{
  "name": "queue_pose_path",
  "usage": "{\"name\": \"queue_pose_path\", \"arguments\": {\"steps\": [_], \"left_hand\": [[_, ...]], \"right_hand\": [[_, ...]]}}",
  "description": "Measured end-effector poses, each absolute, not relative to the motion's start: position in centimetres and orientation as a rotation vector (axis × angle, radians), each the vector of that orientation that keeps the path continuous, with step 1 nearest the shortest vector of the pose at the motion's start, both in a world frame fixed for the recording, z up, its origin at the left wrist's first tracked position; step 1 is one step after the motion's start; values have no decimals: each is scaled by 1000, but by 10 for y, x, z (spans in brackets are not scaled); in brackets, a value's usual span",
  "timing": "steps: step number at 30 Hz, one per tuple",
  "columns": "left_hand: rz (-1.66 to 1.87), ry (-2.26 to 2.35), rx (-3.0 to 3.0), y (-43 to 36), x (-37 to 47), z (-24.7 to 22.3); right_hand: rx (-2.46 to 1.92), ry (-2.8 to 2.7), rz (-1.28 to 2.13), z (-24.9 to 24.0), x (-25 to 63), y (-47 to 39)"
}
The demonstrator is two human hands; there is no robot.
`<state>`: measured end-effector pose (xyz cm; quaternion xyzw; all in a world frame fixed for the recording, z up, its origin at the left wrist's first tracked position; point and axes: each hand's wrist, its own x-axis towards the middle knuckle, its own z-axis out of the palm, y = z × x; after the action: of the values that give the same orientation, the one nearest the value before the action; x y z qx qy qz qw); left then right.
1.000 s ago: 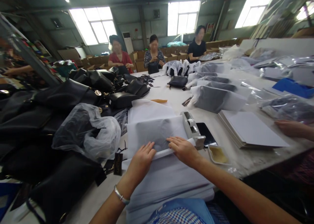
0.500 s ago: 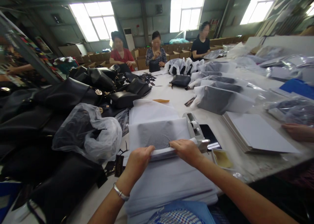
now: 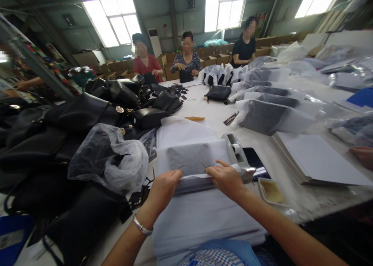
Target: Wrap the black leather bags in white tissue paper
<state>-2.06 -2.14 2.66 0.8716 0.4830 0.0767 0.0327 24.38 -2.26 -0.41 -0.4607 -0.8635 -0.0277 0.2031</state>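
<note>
A dark flat item (image 3: 190, 158) shows through white tissue paper (image 3: 163, 157) in front of me. My left hand (image 3: 167, 186) pinches the near edge of the tissue at its left part. Farther right along the same edge, my right hand (image 3: 225, 177) grips the tissue between thumb and fingers, one finger raised. Under both hands lies a stack of white tissue sheets (image 3: 204, 215). A grey tape dispenser (image 3: 237, 153) stands just beyond my right hand, beside a dark phone (image 3: 255, 161).
Black bags (image 3: 78, 114) and a crumpled clear plastic bag (image 3: 125, 165) crowd the left. A shallow dish (image 3: 271, 191), white boards (image 3: 317, 157) and tissue-wrapped bags (image 3: 262, 116) are on the right. Several people sit or stand across the table.
The camera view has shifted slightly, moving the table's things rightward. A finger of my right hand has lifted; both hands still grip the tissue edge.
</note>
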Motion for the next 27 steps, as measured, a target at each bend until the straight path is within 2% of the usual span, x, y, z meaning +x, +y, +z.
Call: {"name": "queue_pose_path", "arguments": {"steps": [5, 15, 27], "left_hand": [[164, 1519, 2783, -20, -25, 18], [254, 1508, 2749, -14, -29, 15], [518, 1752, 2597, 2, -20, 10]], "right_hand": [[-1225, -2343, -68, -6, 247, -20], [-1228, -2236, 111, -9, 249, -11], [-1418, -2136, -32, -17, 246, 2]]}}
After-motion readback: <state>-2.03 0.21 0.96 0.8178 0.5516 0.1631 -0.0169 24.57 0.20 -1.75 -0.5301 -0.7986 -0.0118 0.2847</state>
